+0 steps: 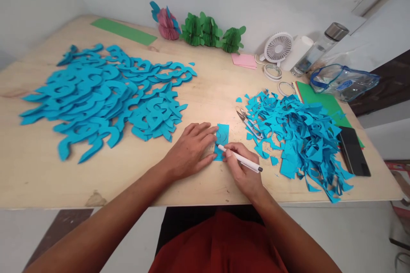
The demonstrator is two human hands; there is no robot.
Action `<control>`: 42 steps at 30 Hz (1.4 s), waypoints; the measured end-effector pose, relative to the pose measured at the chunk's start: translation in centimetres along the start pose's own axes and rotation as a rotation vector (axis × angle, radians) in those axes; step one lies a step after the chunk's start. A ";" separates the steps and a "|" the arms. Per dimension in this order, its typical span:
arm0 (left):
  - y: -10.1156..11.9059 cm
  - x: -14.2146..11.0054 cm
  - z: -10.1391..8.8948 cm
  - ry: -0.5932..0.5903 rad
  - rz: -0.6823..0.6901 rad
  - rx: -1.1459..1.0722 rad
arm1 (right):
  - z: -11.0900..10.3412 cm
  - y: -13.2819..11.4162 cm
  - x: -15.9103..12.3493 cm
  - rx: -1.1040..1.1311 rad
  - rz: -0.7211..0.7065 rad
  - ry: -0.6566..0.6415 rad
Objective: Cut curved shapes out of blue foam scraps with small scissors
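A small blue paper strip [222, 130] lies on the table in front of me, with a curved dark line drawn on it. My left hand [192, 149] rests over its left side, fingers spread and pressing down; a pale piece, perhaps a template, shows partly beneath the fingers. In my right hand [241, 170] is a white pen [241, 160] with a dark end, its tip against the blue paper. Blue snips and a pair of small scissors [250, 124] lie just beyond the right hand.
Cut blue paper shapes [86, 89] are heaped at left, blue scraps [301, 132] at right beside a black phone [354, 151]. Along the back stand green paper figures [209, 32], a pink one [168, 24], a small fan [278, 47] and a bottle [320, 49]. A clear pouch [346, 81] lies at right.
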State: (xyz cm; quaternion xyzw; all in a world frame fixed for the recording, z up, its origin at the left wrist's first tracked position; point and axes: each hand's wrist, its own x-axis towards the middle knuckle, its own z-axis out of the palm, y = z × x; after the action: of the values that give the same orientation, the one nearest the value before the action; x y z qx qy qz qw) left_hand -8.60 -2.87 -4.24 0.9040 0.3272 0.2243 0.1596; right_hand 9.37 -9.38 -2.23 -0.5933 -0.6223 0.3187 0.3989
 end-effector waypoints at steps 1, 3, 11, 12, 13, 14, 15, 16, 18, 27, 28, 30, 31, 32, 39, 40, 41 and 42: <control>0.0 0.0 0.0 -0.001 0.002 -0.001 | 0.1 0.0 0.0 -0.008 -0.005 -0.002; 0.0 0.0 0.0 -0.002 0.004 0.001 | 0.1 -0.1 0.1 -0.022 -0.017 0.000; 0.1 0.0 0.0 -0.001 -0.011 -0.008 | 0.3 -0.1 0.1 -0.060 -0.036 0.019; 0.1 0.0 -0.1 -0.002 -0.011 -0.005 | 0.3 -0.1 0.1 -0.060 -0.037 0.018; 0.1 0.0 0.0 -0.003 -0.011 -0.001 | 0.3 -0.1 0.1 -0.059 -0.036 0.018; 0.1 0.0 0.0 -0.004 -0.009 0.004 | 0.3 -0.1 0.1 -0.057 -0.035 0.017; 0.0 0.0 0.0 -0.004 -0.006 0.009 | 0.3 -0.1 0.1 -0.057 -0.033 0.016; 0.0 0.0 0.0 -0.005 -0.003 0.013 | 0.3 -0.1 0.1 -0.057 -0.033 0.016; 0.0 0.0 0.0 -0.008 0.001 0.014 | 0.3 -0.1 0.2 -0.062 -0.032 0.016; -0.2 -0.1 0.1 -0.014 -0.005 0.005 | 0.3 -0.2 0.1 -0.071 -0.029 0.023; -0.2 -0.1 0.2 -0.012 -0.006 0.007 | 0.3 -0.2 0.1 -0.073 -0.030 0.023; -0.3 -0.2 0.2 -0.008 -0.004 0.010 | 0.3 -0.3 0.1 -0.080 -0.036 0.030; -0.3 -0.1 0.2 -0.007 -0.002 0.012 | 0.2 -0.4 0.0 -0.083 -0.037 0.033; -0.3 -0.1 0.3 -0.008 0.001 0.013 | 0.2 -0.4 0.0 -0.086 -0.037 0.035; -0.3 -0.1 0.2 -0.010 0.014 0.010 | 0.0 -0.4 -0.2 -0.098 -0.020 0.037; -0.3 -0.1 0.1 -0.011 0.014 0.013 | -0.1 -0.4 -0.2 -0.104 -0.018 0.035; -0.3 -0.1 0.1 -0.012 0.015 0.017 | -0.1 -0.4 -0.2 -0.109 -0.017 0.034; -0.2 -0.1 0.1 -0.014 0.016 0.020 | -0.2 -0.4 -0.2 -0.113 -0.015 0.035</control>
State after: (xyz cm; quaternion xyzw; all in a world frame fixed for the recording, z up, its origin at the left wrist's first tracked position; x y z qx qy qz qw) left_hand -8.72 -2.75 -4.47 0.9097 0.3209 0.2161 0.1510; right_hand 9.35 -9.66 -1.84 -0.6157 -0.6367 0.2696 0.3778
